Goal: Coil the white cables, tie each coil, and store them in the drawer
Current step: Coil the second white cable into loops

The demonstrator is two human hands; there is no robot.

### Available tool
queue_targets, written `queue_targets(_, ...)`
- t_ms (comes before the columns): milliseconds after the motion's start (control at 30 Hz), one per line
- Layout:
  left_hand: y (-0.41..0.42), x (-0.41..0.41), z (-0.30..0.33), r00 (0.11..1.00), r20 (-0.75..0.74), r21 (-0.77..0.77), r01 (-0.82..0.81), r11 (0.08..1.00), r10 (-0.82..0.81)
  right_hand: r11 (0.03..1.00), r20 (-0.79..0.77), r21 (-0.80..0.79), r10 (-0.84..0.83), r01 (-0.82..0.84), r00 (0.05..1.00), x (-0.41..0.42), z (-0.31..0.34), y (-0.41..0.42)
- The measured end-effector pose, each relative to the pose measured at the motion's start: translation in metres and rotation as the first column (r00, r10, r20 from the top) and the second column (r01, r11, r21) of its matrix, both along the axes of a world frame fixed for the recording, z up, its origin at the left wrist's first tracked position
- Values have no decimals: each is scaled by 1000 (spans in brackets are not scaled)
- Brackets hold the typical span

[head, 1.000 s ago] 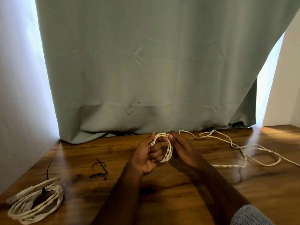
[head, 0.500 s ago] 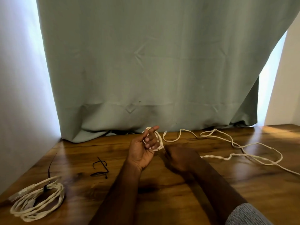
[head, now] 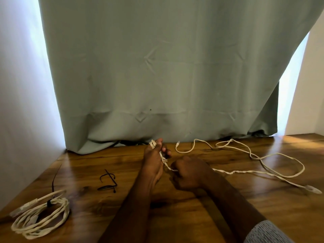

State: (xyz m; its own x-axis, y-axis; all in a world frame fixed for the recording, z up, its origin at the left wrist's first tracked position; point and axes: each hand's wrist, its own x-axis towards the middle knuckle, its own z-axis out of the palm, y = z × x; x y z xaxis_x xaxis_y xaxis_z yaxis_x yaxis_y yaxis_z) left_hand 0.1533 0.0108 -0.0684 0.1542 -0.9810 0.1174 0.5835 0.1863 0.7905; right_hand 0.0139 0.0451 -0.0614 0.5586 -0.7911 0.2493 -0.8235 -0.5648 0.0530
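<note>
My left hand (head: 154, 157) is raised over the middle of the wooden table (head: 175, 216), holding a small coil of white cable (head: 162, 156) wound around its fingers. My right hand (head: 190, 173) is a fist just to the right and pinches the strand that leads out of that coil. The loose rest of the white cable (head: 263, 160) trails over the table to the right, ending in a plug (head: 313, 189). A finished white coil (head: 42, 217), bound with a black tie, lies at the front left.
Loose black ties (head: 107, 181) lie left of my hands, and one more black tie (head: 54, 178) near the left edge. A grey-green curtain (head: 166, 76) hangs behind the table. White walls stand at both sides. No drawer is in view.
My right hand let go of the coil's top, dropped lower and to the right, and now draws the strand out. The left hand turned edge-on with the coil.
</note>
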Motion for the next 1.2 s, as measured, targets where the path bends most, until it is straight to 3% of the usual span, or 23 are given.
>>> queue_targets(133, 6, -8, -1, 952, 303, -59, -25, 998, 42, 1000, -37, 24, -4, 5, 999, -2, 9, 4)
queue_targets(233, 6, -8, -10, 818, 560, -125, -72, 990, 130, 999, -26, 42, -31, 32, 999, -3, 13, 6)
queue_targets(367, 8, -5, -17, 722, 688, -91, -8, 996, 69, 998, 18, -61, -2, 3, 1000, -8, 12, 4)
queue_targets(567, 1, 10, -14, 829, 553, 75, 44, 996, -79, 973, 126, -207, 126, -98, 984, -16, 10, 2)
queue_targets(733, 13, 8, -16, 692, 693, 61, 226, 972, -204, 931, 192, -351, 176, -100, 965, -19, 17, -3)
queue_targets(833, 17, 3, -12, 697, 647, 86, 337, 937, -310, 909, 266, -411, 197, -73, 944, -27, 12, -7)
queue_targets(933, 21, 2, -6, 697, 576, 167, 412, 896, -427, 927, 350, -375, 158, -17, 923, -33, 7, -11)
queue_targets(1067, 22, 8, -7, 617, 449, 271, 595, 757, -646, 963, 468, -253, 202, -88, 861, -34, 3, -17)
queue_targets(1200, 28, 13, -8, 601, 376, 108, 727, 678, -705, 951, 719, 33, 192, -308, 668, -35, 4, -19)
